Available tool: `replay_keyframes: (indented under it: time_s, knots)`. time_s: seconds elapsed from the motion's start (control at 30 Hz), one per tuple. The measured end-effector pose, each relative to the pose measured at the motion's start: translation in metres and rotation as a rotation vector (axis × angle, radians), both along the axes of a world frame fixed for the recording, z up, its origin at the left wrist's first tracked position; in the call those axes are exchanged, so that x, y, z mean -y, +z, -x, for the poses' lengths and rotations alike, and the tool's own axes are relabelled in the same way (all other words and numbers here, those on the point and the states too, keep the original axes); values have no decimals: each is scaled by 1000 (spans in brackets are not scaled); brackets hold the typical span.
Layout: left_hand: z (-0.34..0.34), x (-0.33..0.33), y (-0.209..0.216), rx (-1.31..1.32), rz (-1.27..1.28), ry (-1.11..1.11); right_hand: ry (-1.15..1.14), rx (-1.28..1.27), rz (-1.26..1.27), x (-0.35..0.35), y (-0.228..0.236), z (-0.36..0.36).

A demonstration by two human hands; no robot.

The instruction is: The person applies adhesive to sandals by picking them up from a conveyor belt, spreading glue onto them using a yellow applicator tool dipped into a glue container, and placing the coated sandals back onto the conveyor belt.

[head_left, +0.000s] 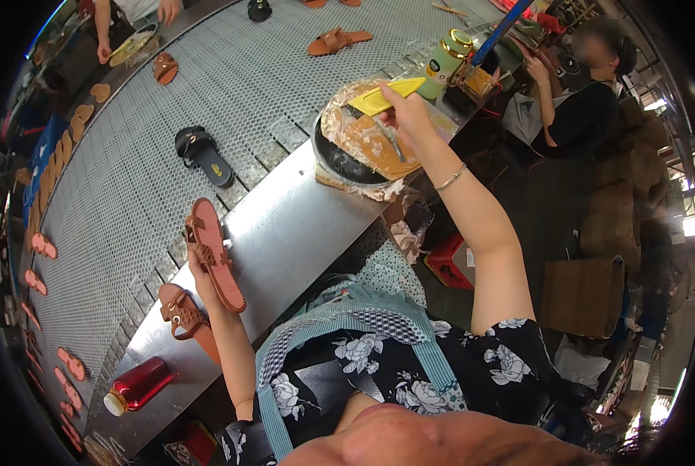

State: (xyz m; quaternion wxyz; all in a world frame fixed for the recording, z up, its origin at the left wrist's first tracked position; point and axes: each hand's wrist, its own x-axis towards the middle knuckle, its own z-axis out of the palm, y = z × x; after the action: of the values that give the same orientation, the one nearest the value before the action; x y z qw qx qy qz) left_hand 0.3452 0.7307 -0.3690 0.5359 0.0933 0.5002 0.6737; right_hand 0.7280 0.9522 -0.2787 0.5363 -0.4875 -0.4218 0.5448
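My left hand (pixel 201 264) is closed on a brown slide sandal (pixel 217 252) with a pink insole, held tilted above the metal ledge. Beside that wrist a second brown slide sandal (pixel 183 312), with a ring on its strap, lies on the ledge. Farther right, my right hand (pixel 410 116) grips a flat yellow scraper-like tool (pixel 386 96). It is over a round pan (pixel 336 165) with a dark inside, partly covered by a tan board (pixel 378 151) crusted with pale, dried residue. A thin grey stick shows below my fingers; what it belongs to is unclear.
A grey mesh conveyor belt (pixel 262 85) carries a black slide (pixel 204 155), a brown sandal (pixel 338 41) and several pink ones. A red bottle (pixel 142 384) lies on the metal ledge (pixel 274 233). A green jar (pixel 444 64) stands behind the pan. Other people work at right and far left.
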Motion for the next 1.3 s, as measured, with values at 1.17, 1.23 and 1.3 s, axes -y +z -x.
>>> replay_keyframes:
  time_s: [1.17,1.23,1.3]
  knots:
    - [-22,-12,-9,-64,67,3,172,1081,-682,2,-15,-120]
    - [-25,-12,-16,-88,65,-22,-55,310,-181,-5,-9,-121]
    - [-31,-12,-19,-230,104,-43,-115,173,-165,-5,-3,-116]
